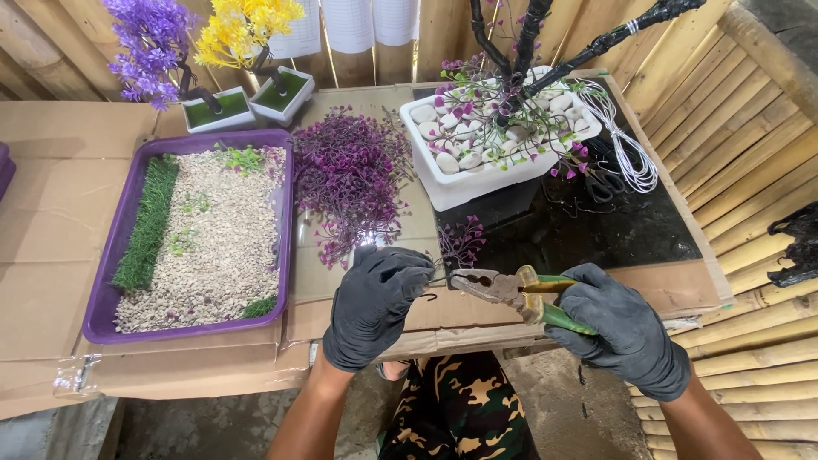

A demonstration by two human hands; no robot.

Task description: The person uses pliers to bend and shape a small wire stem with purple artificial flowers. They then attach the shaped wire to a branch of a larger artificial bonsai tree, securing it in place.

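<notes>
While both gloved hands meet low-centre of the head view, these lines cover it:

Head view, key relation: left hand [375, 302] sits just left of the pliers [503, 291]; plier nose points left twd the glove fingertips, so the thin dark wire piece [429, 296] lies betw. the two, at frame centre-bottom.
Wire piece: small, hooked end shows under the left fingertips; rest hidden by glove, can't tell its full length.
Pliers axis: near horizontal, tilting slightly down to the right; green/yellow handles run into the right hand [622, 328]. Plier tip looks near closed on or beside the wire; too small to be sure.
Left hand pose: fingers curled together, pinched on the wire end, back of glove up, forearm rising from bottom centre-left.
Right hand pose: fist wrapped & clamped round the plier handles, lower right of frame, forearm from bottom right.
Nearer hand: left is the one on the wire; right reaches it only via the tool.
Around, upper centre: loose purple sprigs pile [349, 175]; white planter [494, 136] w/ pebbles & dark branches, upper right-centre; white wire coil [626, 145] beside it.
Left of frame: purple tray [285, 221] w/ gravel & green turf strip, on cardboard.
</notes>
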